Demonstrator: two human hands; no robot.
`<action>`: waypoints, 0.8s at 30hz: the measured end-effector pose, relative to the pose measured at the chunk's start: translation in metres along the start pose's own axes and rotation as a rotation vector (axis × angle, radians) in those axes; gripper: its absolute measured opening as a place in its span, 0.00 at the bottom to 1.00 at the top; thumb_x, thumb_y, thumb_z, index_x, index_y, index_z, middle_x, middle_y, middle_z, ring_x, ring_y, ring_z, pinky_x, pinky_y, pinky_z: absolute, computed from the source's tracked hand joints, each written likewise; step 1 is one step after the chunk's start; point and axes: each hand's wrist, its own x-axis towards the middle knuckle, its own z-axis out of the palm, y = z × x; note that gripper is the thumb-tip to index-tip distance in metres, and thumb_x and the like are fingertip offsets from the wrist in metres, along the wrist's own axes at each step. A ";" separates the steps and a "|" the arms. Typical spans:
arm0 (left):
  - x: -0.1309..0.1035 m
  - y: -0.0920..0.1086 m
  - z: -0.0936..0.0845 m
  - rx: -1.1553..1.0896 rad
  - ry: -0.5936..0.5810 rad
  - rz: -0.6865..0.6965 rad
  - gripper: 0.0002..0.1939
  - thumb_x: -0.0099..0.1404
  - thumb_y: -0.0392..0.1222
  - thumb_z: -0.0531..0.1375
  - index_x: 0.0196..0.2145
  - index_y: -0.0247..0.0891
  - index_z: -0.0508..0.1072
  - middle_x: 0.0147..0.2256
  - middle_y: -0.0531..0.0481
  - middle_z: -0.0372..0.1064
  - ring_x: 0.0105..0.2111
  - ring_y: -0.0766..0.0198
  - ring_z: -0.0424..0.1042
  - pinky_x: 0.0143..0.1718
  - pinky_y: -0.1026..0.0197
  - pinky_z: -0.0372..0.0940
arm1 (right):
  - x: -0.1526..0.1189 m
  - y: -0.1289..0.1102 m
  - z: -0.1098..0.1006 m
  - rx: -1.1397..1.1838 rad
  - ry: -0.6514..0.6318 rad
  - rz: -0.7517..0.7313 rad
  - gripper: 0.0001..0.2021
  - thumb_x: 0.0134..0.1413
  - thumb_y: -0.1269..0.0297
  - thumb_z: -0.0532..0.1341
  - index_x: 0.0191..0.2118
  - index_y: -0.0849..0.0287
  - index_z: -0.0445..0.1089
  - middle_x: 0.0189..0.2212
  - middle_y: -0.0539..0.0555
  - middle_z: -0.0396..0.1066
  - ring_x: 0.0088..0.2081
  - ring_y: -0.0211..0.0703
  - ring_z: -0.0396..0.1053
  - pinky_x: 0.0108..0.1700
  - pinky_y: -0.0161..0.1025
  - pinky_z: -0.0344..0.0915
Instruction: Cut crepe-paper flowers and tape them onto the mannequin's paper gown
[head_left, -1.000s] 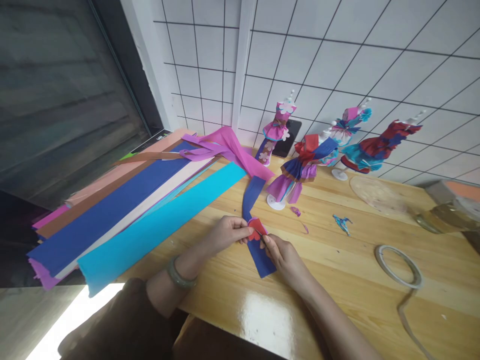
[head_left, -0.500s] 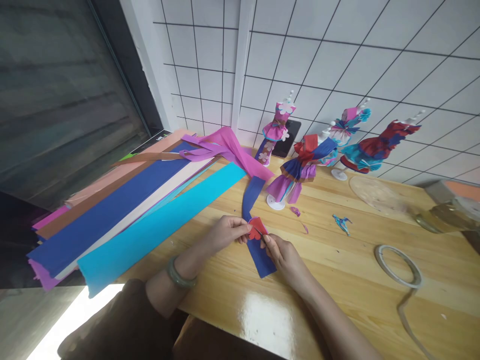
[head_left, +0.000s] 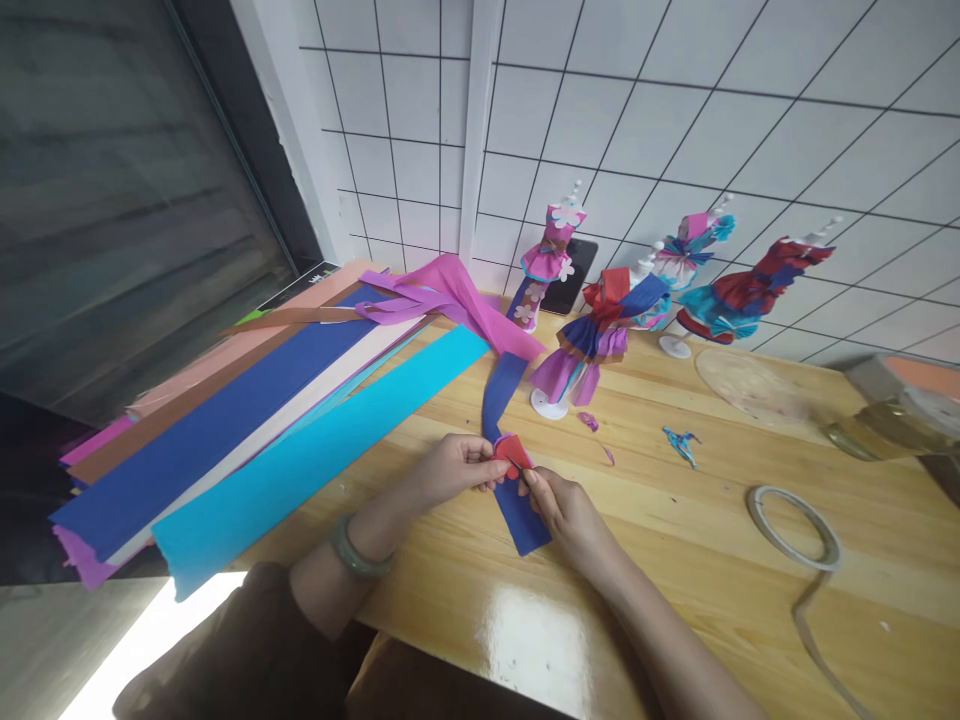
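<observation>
My left hand pinches a small red paper piece by its left side, thumb and fingers pressed together. The piece has a rounded, scalloped lower edge and a pink-purple rim along its top. In my right hand are small scissors; only a thin dark blade shows at the red paper's edge, while the fingers cover the rest. Both hands are over a dark blue crepe paper strip, which lies bent on the wooden table. A green bangle circles my left wrist.
Crepe paper strips in several colours lie on the left. Small dress forms in paper dresses stand by the tiled wall, near a dark phone. A tape roll, a turquoise scrap and a glass container lie to the right.
The view has shifted slightly. My left fingers have moved a little on the red paper, covering more of its scalloped edge, and my right hand stays at its right side.
</observation>
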 end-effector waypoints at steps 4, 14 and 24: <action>0.000 -0.001 0.000 0.000 0.008 0.000 0.13 0.53 0.47 0.60 0.26 0.31 0.70 0.21 0.52 0.65 0.23 0.71 0.64 0.25 0.68 0.58 | -0.001 0.000 0.000 0.004 -0.004 0.010 0.21 0.59 0.51 0.43 0.27 0.59 0.63 0.20 0.49 0.61 0.23 0.36 0.58 0.26 0.33 0.55; 0.000 0.000 0.000 -0.015 0.036 -0.032 0.13 0.52 0.46 0.61 0.25 0.31 0.70 0.21 0.51 0.66 0.23 0.71 0.64 0.26 0.68 0.58 | -0.001 0.002 0.000 0.007 -0.014 0.007 0.21 0.59 0.51 0.43 0.28 0.59 0.63 0.20 0.49 0.62 0.23 0.36 0.58 0.26 0.34 0.54; 0.000 0.000 0.002 -0.046 0.036 -0.046 0.10 0.52 0.44 0.61 0.25 0.32 0.71 0.20 0.52 0.67 0.22 0.72 0.64 0.25 0.68 0.58 | -0.001 0.000 0.000 0.010 -0.016 0.012 0.21 0.59 0.51 0.43 0.27 0.59 0.62 0.20 0.49 0.62 0.23 0.37 0.59 0.26 0.33 0.54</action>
